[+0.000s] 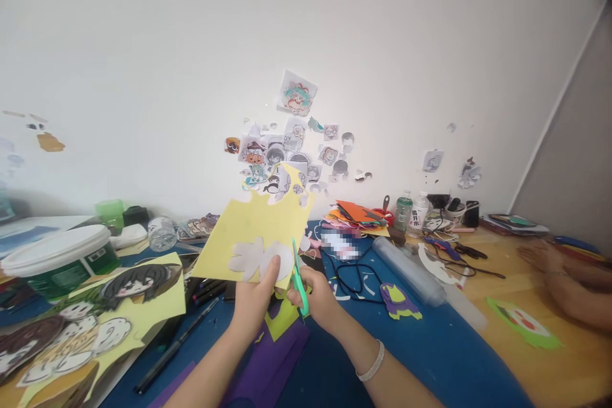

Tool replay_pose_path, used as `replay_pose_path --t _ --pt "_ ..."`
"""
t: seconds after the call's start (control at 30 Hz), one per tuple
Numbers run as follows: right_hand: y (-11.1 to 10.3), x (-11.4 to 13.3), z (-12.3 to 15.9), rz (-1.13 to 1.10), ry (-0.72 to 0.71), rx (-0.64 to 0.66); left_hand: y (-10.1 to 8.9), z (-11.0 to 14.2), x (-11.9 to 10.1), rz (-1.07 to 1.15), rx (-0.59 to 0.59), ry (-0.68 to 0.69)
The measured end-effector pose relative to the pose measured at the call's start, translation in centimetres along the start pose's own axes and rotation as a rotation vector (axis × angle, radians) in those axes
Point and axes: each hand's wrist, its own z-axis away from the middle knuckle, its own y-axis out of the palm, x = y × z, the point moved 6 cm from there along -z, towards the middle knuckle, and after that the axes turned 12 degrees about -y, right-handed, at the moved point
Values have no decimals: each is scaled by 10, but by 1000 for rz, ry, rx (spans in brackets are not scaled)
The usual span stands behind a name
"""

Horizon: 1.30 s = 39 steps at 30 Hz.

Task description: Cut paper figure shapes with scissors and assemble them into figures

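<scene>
In the head view, my left hand [261, 296] grips the lower edge of a yellow paper sheet [248, 223], its thumb pressed on a grey-white paper cutout [251, 258] that lies against the sheet. The sheet's top edge is cut raggedly. My right hand [318, 296] is closed round a pair of green scissors [299, 284], which point upward. Their blades are at the sheet's lower right edge, beside the cutout; whether they are parted I cannot make out. Below my hands lie purple paper [272, 363] and a yellow-green scrap [283, 322].
At left are a white-lidded tub [57, 248] and yellow paper with drawn figures [157, 293]. Behind my hands is a coloured paper stack [358, 213]. To the right lie a clear plastic roll [406, 271], a purple-and-yellow cutout [400, 303] and another person's arms [568, 287].
</scene>
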Motion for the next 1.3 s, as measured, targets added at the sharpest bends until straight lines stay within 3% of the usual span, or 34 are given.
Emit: replay_pose_path --t 0.3,0.53,0.83,0.97,1.3 --pt "-4 3 -2 33 -31 -53 -1 -1 -2 11 1 -15" --pt "-7 5 -3 -5 -29 -28 1 -4 -4 -81 101 -53" --pt "-9 6 -3 77 -52 -51 1 -5 -2 -9 84 -79" --pt "-11 1 -3 150 -72 -43 0 -9 1 66 135 -121" --pt "-8 1 -4 69 -71 9 3 -11 -1 -40 178 -162"
